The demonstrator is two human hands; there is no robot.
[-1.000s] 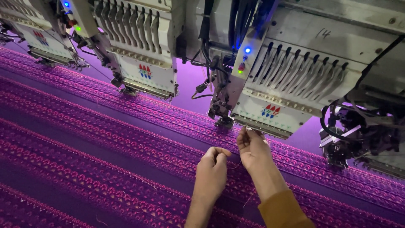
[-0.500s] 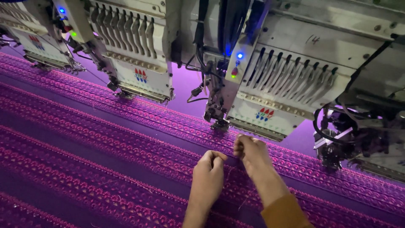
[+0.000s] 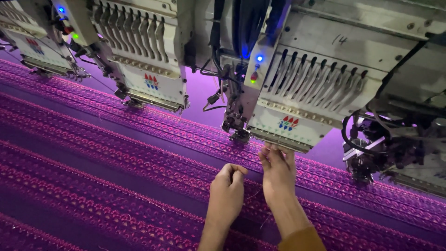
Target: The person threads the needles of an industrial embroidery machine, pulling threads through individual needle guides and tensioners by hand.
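Threading step at machine head: right hand pinches thread at needles just above; left hand clenched beside, over purple cloth. Next needs steady feed, judging.

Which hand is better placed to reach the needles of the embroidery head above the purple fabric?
Probably the right hand: its fingertips are raised to the lower edge of the embroidery head. The left hand is curled in a loose fist lower down over the purple fabric.
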